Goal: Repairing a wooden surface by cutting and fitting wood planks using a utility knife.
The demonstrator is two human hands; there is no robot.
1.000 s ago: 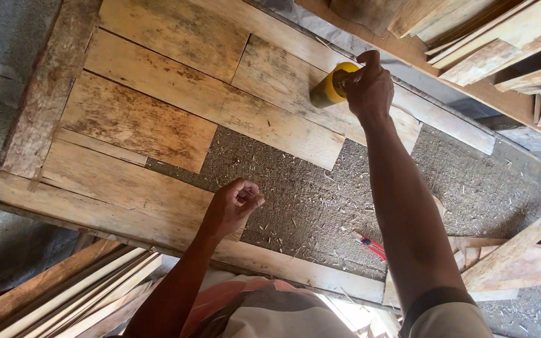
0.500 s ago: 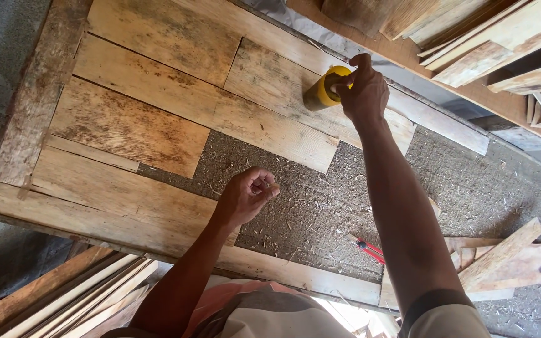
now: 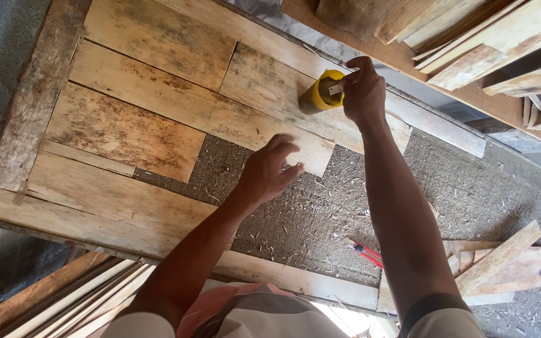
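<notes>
My right hand [image 3: 364, 91] reaches out over the wooden panel and grips the top of a yellow cylinder-shaped container [image 3: 318, 94] that stands on a weathered plank [image 3: 264, 81]. My left hand [image 3: 267, 172] hovers with loosely curled fingers above the end of a long plank [image 3: 183, 103], near the spot where the boards stop and rough grey board [image 3: 320, 213] shows. It holds nothing. The planks are pale, stained and laid side by side inside a wooden frame [image 3: 14, 119].
A red-handled tool [image 3: 365, 251] lies on the sawdust-strewn grey board by my right forearm. Loose offcuts [image 3: 502, 266] are piled at the lower right, stacked boards [image 3: 471, 37] at the top right, and long strips [image 3: 64, 300] at the lower left.
My left hand has risen from the lower frame rail toward the end of the long plank and uncurled from a fist. My right hand stays on the yellow container.
</notes>
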